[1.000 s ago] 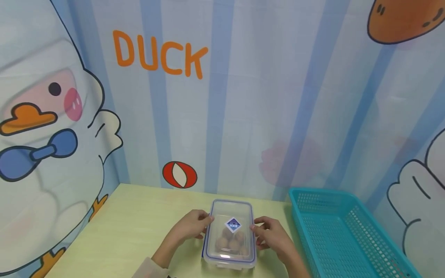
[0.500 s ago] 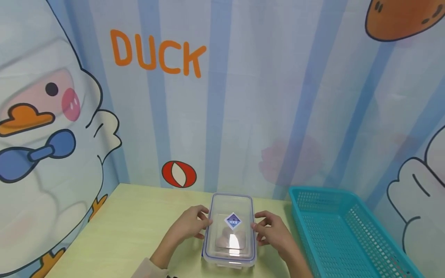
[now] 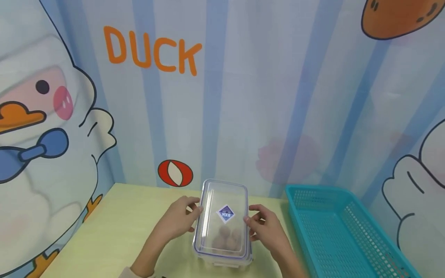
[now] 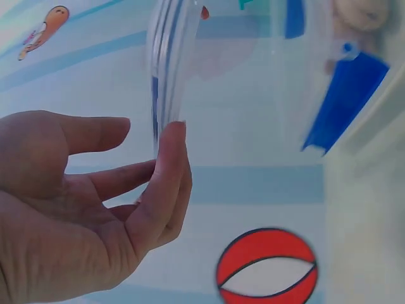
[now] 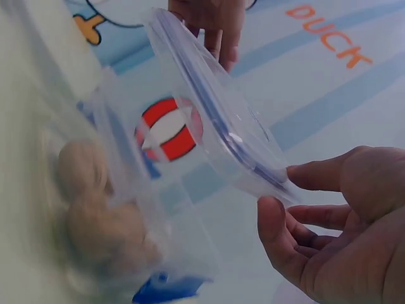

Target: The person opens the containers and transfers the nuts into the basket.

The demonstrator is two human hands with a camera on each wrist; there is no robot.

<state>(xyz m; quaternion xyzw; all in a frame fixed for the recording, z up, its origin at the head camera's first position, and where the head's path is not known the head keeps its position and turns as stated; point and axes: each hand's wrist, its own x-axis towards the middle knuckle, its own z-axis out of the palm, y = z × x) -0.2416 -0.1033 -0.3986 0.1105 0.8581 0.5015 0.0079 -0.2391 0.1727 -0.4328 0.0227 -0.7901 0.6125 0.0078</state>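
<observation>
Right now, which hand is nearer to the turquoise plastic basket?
The right hand: it holds the clear lid by the edge facing the turquoise plastic basket. The left hand is across the lid, at its opposite edge.

We see a clear, blue-rimmed lid (image 3: 216, 227) bearing a blue-and-white diamond label (image 3: 226, 213), raised apart above an uncovered, clear plastic box (image 3: 226, 262) that sits on a pale yellow tabletop (image 3: 139, 208); blue clips (image 4: 347, 104) flank the box, and we count at least four round brown pieces (image 3: 231, 243) at its near end.
</observation>
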